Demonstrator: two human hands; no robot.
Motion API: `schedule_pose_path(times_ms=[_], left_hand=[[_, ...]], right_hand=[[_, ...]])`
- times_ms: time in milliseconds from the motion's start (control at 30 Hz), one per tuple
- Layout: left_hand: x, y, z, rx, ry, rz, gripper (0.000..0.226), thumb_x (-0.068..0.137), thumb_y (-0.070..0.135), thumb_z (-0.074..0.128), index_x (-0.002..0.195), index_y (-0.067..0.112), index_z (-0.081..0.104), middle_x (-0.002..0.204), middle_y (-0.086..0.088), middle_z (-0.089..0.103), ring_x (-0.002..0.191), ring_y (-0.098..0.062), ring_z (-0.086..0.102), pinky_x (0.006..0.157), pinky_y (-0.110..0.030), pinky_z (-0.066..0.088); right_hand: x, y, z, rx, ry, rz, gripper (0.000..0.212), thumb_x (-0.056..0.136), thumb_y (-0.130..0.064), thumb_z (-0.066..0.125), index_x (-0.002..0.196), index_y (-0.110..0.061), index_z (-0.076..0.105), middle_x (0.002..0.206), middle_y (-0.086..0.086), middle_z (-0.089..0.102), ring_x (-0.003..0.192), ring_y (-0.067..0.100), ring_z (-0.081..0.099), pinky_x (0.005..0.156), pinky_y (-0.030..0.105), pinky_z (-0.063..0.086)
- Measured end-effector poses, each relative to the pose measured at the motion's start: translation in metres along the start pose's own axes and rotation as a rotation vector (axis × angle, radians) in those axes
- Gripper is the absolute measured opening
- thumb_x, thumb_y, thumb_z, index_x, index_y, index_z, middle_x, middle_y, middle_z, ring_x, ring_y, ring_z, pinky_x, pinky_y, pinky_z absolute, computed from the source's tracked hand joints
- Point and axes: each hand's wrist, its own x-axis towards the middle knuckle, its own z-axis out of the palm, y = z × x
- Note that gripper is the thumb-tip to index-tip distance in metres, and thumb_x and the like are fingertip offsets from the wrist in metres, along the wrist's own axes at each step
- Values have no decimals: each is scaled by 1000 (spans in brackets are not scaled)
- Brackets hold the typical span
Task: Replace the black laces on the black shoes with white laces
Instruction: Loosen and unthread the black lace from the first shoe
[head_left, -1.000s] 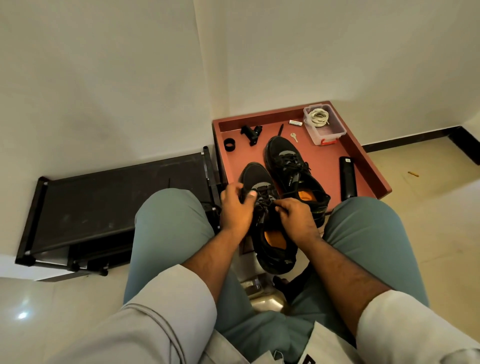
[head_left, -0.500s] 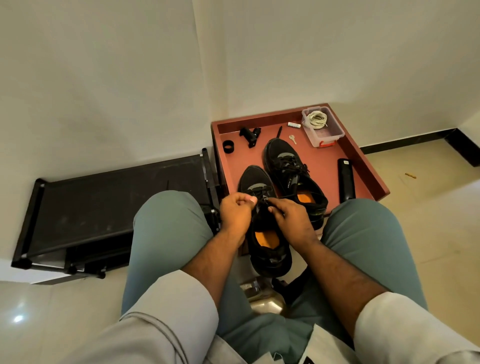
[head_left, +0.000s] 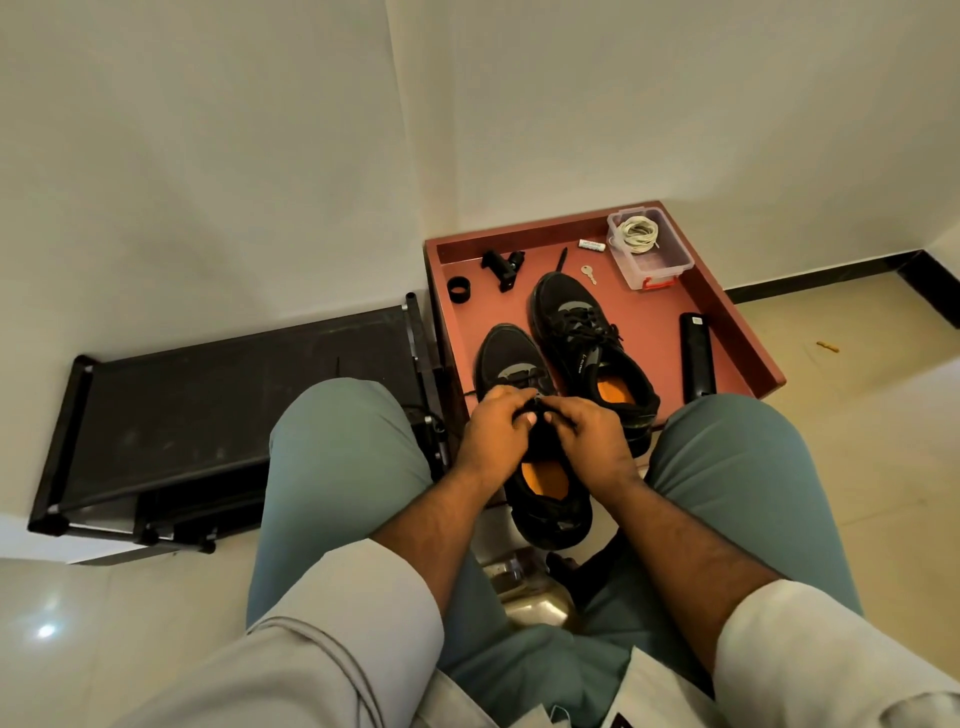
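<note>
Two black shoes with orange insoles lie on a red tray table (head_left: 737, 338). The near shoe (head_left: 545, 499) overhangs the tray's front edge between my knees. My left hand (head_left: 493, 434) and my right hand (head_left: 592, 434) meet over its tongue, fingers curled and pinching its black lace (head_left: 537, 402). The lace ends are hidden under my fingers. The far shoe (head_left: 587, 338) lies to the right, black laces still tied. White laces (head_left: 640, 232) sit coiled in a clear plastic box (head_left: 660, 265) at the tray's far right corner.
On the tray lie a black remote (head_left: 697, 356), a key (head_left: 588, 273), a small white battery (head_left: 592, 245), a black clip (head_left: 503, 266) and a black ring (head_left: 459, 289). A low black rack (head_left: 208, 395) stands left. White walls close behind.
Both hands have shifted up the near shoe toward its toe and drawn together over the lace. The camera has dipped slightly, so the tray sits lower in view.
</note>
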Motion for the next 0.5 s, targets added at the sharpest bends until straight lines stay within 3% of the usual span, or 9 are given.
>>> schedule_pose_path(times_ms=[33,133,233,333,500], left_hand=[[0,0,-1,50,-1,6,34,91,9,63,125,13,65,114,1,57,105,-17,59,95,-27,48],[2,2,-5,94,20,9,23,90,17,67,112,12,71,98,5,52,92,-12,56,87,-27,49],[2,-2,-8,120,2,37,17,94,13,60,106,12,72,99,5,53,96,-14,56,87,-28,47],[2,-5,-11,137,-22,66,18,94,16,60,107,16,72,106,5,56,100,-13,56,87,-26,46],[2,-3,-13,225,-31,70,13,96,18,56,99,18,69,97,3,58,91,-17,59,82,-34,50]], right_hand=[[-1,0,0,5,5,-1,30,91,-4,60,120,-8,67,117,11,68,114,22,61,101,31,46],[0,3,0,19,19,25,30,91,-6,60,120,-8,66,118,10,68,114,21,61,102,34,47],[1,2,1,49,14,38,29,91,-7,61,120,-9,67,118,9,68,115,20,61,102,35,47],[0,0,0,103,24,66,29,91,-6,62,119,-11,67,116,6,69,111,16,62,99,28,48],[-1,-1,-1,141,24,79,28,90,-7,63,117,-13,67,113,2,69,105,10,62,90,16,45]])
